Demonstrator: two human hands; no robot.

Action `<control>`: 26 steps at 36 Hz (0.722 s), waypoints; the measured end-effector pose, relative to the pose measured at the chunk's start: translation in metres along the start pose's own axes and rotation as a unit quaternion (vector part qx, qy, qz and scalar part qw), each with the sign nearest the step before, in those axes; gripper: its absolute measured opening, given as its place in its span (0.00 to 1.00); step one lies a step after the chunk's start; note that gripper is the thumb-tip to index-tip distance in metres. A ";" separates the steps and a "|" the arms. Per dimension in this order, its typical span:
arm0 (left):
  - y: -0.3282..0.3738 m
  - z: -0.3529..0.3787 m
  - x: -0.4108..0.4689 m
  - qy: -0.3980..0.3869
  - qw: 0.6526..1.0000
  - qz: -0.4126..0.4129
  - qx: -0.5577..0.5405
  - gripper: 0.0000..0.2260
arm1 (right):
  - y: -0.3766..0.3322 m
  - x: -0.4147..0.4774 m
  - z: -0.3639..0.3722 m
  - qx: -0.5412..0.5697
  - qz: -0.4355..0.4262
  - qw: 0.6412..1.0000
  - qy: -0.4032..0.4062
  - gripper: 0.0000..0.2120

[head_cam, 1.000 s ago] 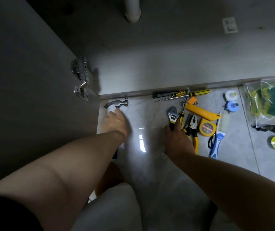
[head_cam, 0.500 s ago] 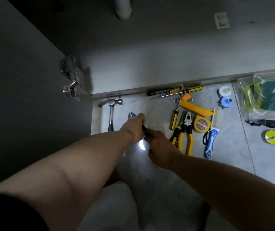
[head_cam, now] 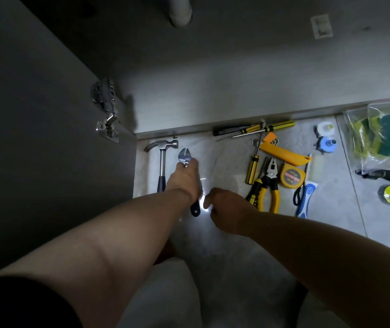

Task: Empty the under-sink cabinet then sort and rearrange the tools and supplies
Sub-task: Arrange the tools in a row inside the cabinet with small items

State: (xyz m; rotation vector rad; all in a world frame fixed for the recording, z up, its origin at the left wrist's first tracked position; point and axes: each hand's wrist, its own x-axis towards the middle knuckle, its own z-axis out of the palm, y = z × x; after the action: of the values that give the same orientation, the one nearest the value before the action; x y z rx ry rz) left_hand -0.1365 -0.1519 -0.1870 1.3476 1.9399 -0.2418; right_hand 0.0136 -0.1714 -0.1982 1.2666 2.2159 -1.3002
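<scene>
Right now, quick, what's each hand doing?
Left hand: holding the wrench.
Right hand: open, fingers loosely curled, holding nothing.

Below me the floor (head_cam: 224, 268) is pale, faintly veined tile, with 1 grout line (head_cam: 353, 185) running away from me on the right. A small bright glare (head_cam: 204, 204) sits on the tile; the rest is dim. Ahead, the cabinet (head_cam: 213, 91) stands open, its grey inside dark at the back and lighter toward the front edge (head_cam: 213, 127). A white pipe (head_cam: 180, 13) comes down at the top, and 1 small white square plate (head_cam: 321, 26) shows further right inside. On my left the dark door (head_cam: 47, 114) is swung open, with 1 metal hinge (head_cam: 106, 110) on it.
</scene>
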 end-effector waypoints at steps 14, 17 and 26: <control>-0.028 -0.004 0.002 0.008 0.999 -0.004 0.033 0.23 | 0.026 -0.009 -0.038 -0.193 0.103 0.966 0.135 0.28; -0.029 -0.005 0.002 0.002 0.999 0.001 0.045 0.26 | 0.038 -0.009 -0.041 -0.182 0.150 0.961 0.145 0.29; -0.023 -0.006 0.003 0.035 0.993 0.009 0.109 0.17 | 0.044 -0.002 -0.047 -0.173 0.174 0.962 0.119 0.22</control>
State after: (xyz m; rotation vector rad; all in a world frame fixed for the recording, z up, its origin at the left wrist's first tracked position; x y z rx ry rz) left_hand -0.1598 -0.1565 -0.1909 1.5319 2.0033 -0.4138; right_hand 0.0581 -0.1257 -0.1957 1.6364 2.1162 -0.6276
